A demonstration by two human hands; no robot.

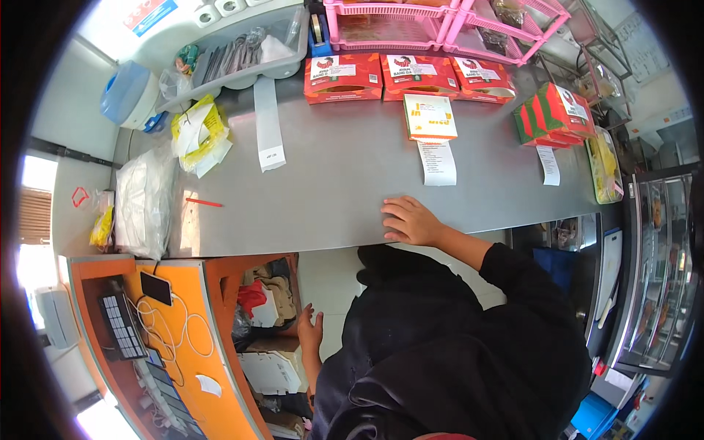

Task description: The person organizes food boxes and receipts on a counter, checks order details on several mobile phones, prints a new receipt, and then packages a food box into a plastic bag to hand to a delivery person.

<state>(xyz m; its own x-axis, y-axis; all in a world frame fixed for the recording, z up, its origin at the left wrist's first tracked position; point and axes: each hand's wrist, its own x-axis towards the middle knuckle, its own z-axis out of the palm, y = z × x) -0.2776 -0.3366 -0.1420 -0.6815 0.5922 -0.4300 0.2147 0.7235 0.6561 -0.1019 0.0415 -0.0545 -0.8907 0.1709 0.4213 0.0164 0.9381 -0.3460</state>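
Note:
My right hand (411,221) rests palm down on the front edge of the metal counter (324,187), fingers spread, holding nothing. Lower and to the left, my left hand (311,328) hangs empty beside the open shelves, its fingers apart. Beyond the right hand, a small white and orange box (430,116) sits against a row of red printed cardboard food boxes (343,80), with a paper receipt (438,168) hanging from it. Another red and green box (555,115) stands at the right with its own slip (549,166). A red straw-like stick (204,202) lies at the left.
A grey cutlery tray (231,82), pink plastic racks (385,44) and a tape dispenser (318,34) line the back. Plastic bags (144,203) lie at the left. Below are an orange cabinet (192,330) with cables and shelves of flat cartons (269,373). A glass display case (657,269) stands right.

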